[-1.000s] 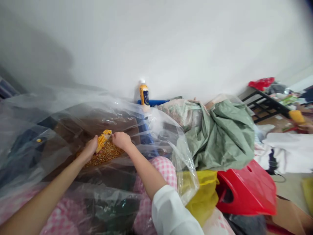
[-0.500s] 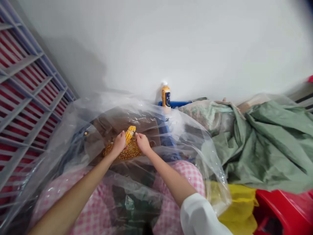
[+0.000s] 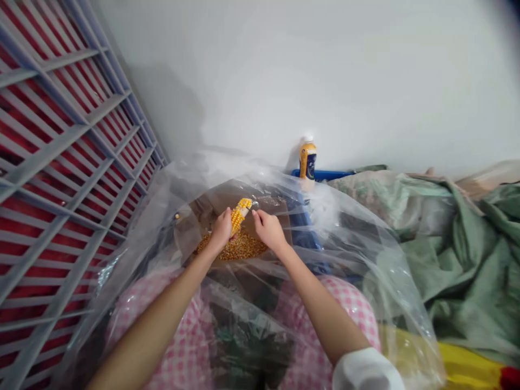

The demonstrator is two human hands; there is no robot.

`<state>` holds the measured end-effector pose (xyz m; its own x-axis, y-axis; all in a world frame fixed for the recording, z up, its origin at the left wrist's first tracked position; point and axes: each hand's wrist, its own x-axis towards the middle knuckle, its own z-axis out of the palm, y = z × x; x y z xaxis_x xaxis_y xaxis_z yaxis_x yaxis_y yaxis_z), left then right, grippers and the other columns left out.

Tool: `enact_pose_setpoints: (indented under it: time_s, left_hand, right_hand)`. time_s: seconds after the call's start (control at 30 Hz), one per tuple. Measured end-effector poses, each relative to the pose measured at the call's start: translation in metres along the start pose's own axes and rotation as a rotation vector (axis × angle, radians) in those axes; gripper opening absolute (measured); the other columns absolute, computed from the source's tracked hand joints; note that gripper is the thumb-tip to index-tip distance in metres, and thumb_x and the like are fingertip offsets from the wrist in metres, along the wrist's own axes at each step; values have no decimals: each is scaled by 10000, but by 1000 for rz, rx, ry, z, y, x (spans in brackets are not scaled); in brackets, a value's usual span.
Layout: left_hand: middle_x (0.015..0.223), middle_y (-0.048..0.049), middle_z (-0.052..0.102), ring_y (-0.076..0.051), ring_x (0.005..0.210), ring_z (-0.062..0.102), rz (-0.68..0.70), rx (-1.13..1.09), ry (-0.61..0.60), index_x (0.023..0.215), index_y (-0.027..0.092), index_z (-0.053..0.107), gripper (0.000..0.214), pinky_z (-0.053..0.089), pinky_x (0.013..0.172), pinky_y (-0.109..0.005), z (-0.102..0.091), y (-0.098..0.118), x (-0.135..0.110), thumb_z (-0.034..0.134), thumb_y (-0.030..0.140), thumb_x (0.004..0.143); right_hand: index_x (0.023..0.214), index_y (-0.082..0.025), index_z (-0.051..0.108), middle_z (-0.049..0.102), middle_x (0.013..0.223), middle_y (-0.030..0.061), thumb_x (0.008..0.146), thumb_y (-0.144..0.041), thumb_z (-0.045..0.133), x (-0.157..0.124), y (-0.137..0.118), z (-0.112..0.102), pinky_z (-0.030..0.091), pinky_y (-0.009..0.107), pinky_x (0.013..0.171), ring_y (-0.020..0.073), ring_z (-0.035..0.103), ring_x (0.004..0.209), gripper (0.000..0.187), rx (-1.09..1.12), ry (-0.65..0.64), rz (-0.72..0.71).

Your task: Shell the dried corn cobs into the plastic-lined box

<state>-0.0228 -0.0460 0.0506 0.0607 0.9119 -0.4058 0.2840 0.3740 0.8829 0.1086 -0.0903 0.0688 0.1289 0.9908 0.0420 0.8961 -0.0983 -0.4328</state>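
Corn cob [image 3: 239,215], partly stripped, sits gripped in the left hand [image 3: 221,230]; the right hand [image 3: 266,228] pinches at its upper end, hold unclear, above loose kernels [image 3: 232,247].

Bright even light; soft shadow [image 3: 173,111] on wall [image 3: 325,70]; glare on plastic sheeting [image 3: 357,260]; edges warped

The left hand [image 3: 221,230] holds a corn cob [image 3: 240,214], the right hand [image 3: 268,230] pinching at it, above loose kernels [image 3: 232,246] within a clear plastic sheet [image 3: 357,254].
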Motion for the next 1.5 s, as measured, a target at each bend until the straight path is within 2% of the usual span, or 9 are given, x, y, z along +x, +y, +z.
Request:
enact_pose_setpoints:
  time_s: [0.23, 0.4, 0.63, 0.77, 0.87, 1.0, 1.07, 1.23, 1.5]
  left_hand:
    - [657, -25, 507, -119, 482, 491, 222, 32, 128, 858, 149, 528, 370, 350, 348, -187, -5, 6, -4, 263, 406, 866]
    - [613, -5, 470, -110, 488, 467, 283, 97, 174, 750, 173, 477, 325, 349, 403, -188, -4, 10, -10, 249, 371, 867]
    - [638, -7, 505, -130, 612, 495, 424, 264, 197, 701, 190, 453, 296, 356, 571, -217, -10, 1, -7, 260, 334, 873]
    - [632, 0, 500, -127, 618, 487, 488, 341, 167, 688, 193, 440, 290, 353, 597, -220, -11, -1, -10, 274, 342, 874]
    - [611, 3, 485, -118, 589, 490, 398, 241, 151, 676, 187, 438, 288, 366, 551, -211, -6, 0, -13, 288, 343, 866]
    - [535, 26, 437, -101, 390, 438, 46, -19, 48, 749, 187, 455, 320, 301, 371, -201, 1, -2, -13, 259, 413, 862]
    - [491, 30, 434, -93, 316, 392, -65, -74, -28, 776, 178, 464, 352, 255, 329, -199, 2, -4, -12, 227, 422, 867]
    - [444, 29, 448, -86, 271, 360, -95, -45, -76, 807, 159, 497, 374, 220, 315, -195, 0, -3, -8, 235, 417, 874]
    - [506, -6, 490, -134, 331, 445, -60, 134, 4, 832, 151, 550, 401, 309, 358, -240, -3, -5, -1, 259, 425, 872]
  right_hand:
    - [830, -180, 574, 640, 671, 49, 935, -370, 230, -8, -11, -17, 167, 268, 525, 137, 550, 561, 406, -189, 26, 24]
    - [864, -184, 577, 651, 705, 59, 939, -380, 211, -8, -16, -22, 199, 259, 529, 150, 574, 594, 421, -192, 26, 53]
    - [841, -196, 592, 666, 759, 90, 927, -380, 238, -4, -12, -38, 266, 266, 548, 199, 616, 666, 408, -227, -91, 19]
    - [874, -186, 593, 669, 777, 100, 925, -361, 252, -4, -9, -39, 286, 264, 564, 198, 621, 681, 387, -231, -132, -42]
    - [893, -189, 588, 671, 766, 83, 930, -347, 249, -4, -10, -29, 272, 255, 562, 185, 616, 675, 376, -191, -101, -45]
    - [893, -188, 579, 668, 743, 66, 938, -344, 223, -2, -9, -6, 254, 245, 560, 157, 603, 657, 391, -91, -53, -19]
    - [904, -189, 577, 671, 744, 63, 938, -344, 229, -1, -7, 5, 247, 247, 560, 154, 601, 651, 383, -68, -49, -23]
    - [964, -201, 562, 677, 776, 66, 942, -365, 195, 2, -1, 20, 254, 247, 562, 160, 607, 661, 403, -68, -70, -20]
    - [1040, -184, 512, 667, 810, 96, 929, -393, 166, -5, -9, 18, 370, 265, 633, 205, 631, 710, 419, -160, -146, 7]
